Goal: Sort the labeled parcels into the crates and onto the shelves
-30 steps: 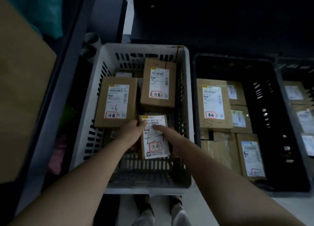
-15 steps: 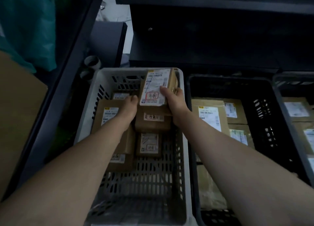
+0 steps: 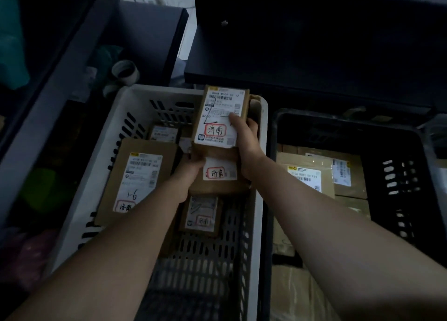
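Observation:
A white slotted crate point(image 3: 135, 92) holds several brown labelled parcels. My right hand point(image 3: 246, 144) grips a small parcel point(image 3: 217, 117) with a red-circled label, thumb on the label and fingers behind its right edge. It rests tilted on a larger parcel point(image 3: 217, 186) at the crate's far right. My left hand point(image 3: 191, 164) holds the left edge of that larger parcel. A big parcel marked "1-6" point(image 3: 142, 175) lies along the crate's left side. Another small parcel point(image 3: 200, 214) sits below my hands.
A black crate point(image 3: 411, 166) to the right holds more labelled parcels point(image 3: 312, 173). A dark shelf edge point(image 3: 302, 86) overhangs both crates at the back. A grey shelf post point(image 3: 48, 96) slants along the left, with a tape roll point(image 3: 125, 73) behind the white crate.
The small parcel went from the near part of the white crate to its far end, on top of the larger parcel. My left hand shifted onto the larger parcel's edge.

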A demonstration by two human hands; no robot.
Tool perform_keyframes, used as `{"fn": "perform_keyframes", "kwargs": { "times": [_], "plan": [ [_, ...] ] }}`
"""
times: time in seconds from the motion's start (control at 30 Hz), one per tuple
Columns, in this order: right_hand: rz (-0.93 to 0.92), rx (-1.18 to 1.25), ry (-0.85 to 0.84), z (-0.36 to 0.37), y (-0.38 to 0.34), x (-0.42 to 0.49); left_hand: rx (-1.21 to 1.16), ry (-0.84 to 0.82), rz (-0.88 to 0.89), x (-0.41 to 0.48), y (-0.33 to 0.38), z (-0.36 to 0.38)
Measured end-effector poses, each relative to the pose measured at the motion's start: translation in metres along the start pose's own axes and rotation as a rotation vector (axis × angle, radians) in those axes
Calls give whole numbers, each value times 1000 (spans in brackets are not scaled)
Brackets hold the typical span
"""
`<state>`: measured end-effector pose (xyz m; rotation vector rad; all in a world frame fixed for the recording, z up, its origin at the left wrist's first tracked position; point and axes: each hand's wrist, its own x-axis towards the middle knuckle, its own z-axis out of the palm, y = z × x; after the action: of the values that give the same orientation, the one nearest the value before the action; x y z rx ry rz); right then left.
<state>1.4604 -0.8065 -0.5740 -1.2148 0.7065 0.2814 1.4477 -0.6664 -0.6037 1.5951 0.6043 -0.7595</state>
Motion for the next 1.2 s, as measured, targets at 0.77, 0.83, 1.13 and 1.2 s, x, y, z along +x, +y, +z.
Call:
{"fn": "perform_keyframes", "kwargs": {
  "times": [0.77, 0.83, 1.13, 1.2],
  "plan": [
    [-60, 51, -146, 40, -77, -121, -239, -46, 302, -109, 38, -88],
    [-25, 78, -167, 60, -66, -130, -283, 9, 316, -111, 33, -111],
    [8, 119, -208, 93, 6, -120, 485, 450, 452, -95, -6, -136],
    [-22, 144, -169, 80, 11, -115, 571, 493, 487, -95, -12, -137]
  ]
}}
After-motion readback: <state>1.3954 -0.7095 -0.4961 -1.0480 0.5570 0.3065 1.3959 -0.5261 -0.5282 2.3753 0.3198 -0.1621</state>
